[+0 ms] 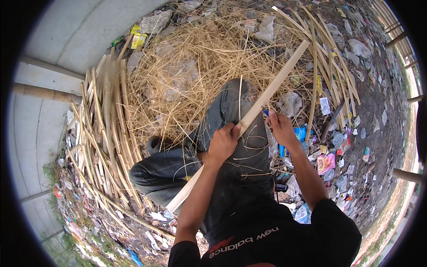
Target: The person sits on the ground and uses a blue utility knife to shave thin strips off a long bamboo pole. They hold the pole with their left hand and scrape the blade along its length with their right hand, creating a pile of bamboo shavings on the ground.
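Observation:
A long, pale bamboo strip slants across my legs, its far end up at the right and its near end down by my left forearm. My left hand is closed on the strip near its middle, thumb on top. Closed around a small blue-handled knife, my right hand is just right of the strip. The knife's tip meets the strip's edge; most of the blade is hidden. Thin curled shavings lie on my dark trousers, by my left hand.
Bamboo strips lie heaped at the left beside a grey wall. Another bundle of strips rests at the far right. A broad pile of shavings spreads ahead of my knees. Scattered litter covers the ground to my right.

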